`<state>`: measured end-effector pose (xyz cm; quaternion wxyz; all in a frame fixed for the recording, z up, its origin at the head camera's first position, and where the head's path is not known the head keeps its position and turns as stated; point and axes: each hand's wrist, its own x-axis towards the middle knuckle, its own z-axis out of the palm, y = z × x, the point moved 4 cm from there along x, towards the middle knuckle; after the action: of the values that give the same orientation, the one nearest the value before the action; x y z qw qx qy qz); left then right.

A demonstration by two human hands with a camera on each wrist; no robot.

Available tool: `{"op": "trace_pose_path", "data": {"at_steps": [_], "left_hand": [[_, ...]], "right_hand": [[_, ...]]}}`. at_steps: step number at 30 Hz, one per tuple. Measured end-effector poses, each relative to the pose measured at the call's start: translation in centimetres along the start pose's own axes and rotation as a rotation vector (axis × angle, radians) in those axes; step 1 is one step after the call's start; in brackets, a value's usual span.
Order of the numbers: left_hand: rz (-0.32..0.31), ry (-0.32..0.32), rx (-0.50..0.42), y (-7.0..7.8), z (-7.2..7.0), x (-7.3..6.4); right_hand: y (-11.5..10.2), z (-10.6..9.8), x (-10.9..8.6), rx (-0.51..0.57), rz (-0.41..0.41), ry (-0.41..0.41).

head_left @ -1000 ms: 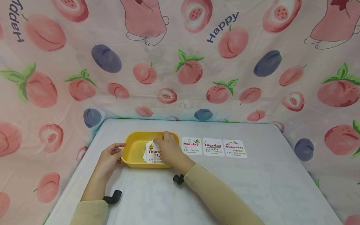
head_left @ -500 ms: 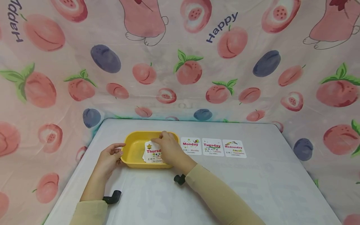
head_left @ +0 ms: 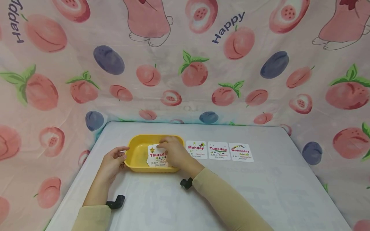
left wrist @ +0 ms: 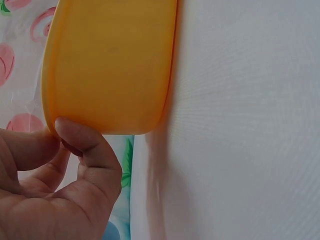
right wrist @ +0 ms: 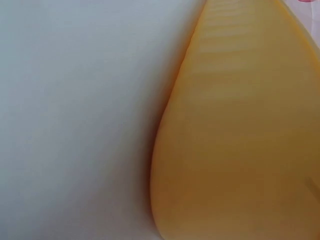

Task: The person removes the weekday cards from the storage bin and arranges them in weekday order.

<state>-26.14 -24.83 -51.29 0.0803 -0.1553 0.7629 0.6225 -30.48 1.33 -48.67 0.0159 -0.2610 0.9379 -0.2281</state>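
Observation:
My left hand (head_left: 112,162) pinches the left rim of a yellow plastic tray (head_left: 134,138) between thumb and fingers; the left wrist view shows the thumb and fingertips at the tray's corner (left wrist: 110,75). Inside the tray, toward its right side, lies a white card printed "Thursday" (head_left: 157,158) with a star on it, and edges of other cards show beneath. My right hand (head_left: 177,155) reaches over the tray's right side, its fingers curled at the card's top right part and covering it. The right wrist view holds only the tray's outer wall (right wrist: 225,150), no fingers.
Right of the tray, three cards lie in a row on the white tabletop (head_left: 231,199): Monday (head_left: 196,150), Tuesday (head_left: 219,151) and Wednesday (head_left: 241,152). A fruit-patterned cloth (head_left: 185,77) hangs behind and along both sides of the table.
The Thursday card has shifted slightly left, with more of its print showing. My right hand's fingers have drawn in and the hand has slid a little right. My left hand stays on the rim.

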Motion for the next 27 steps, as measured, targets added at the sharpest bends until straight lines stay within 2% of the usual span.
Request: {"op": "trace_pose_path", "data": {"at_steps": [12,22,27], "left_hand": [[-0.013,0.009,0.006,0.0,-0.1,0.2],[-0.014,-0.001,0.012,0.2,-0.2,0.1],[-0.014,-0.005,0.015,0.1,-0.3,0.2]], "right_hand": [[-0.4,-0.6,-0.3,0.089,-0.005,-0.006],[0.3,-1.3,-0.4,0.164,0.108,0.017],[0.2,-2.3,-0.6,0.180,0.090,0.056]]}}
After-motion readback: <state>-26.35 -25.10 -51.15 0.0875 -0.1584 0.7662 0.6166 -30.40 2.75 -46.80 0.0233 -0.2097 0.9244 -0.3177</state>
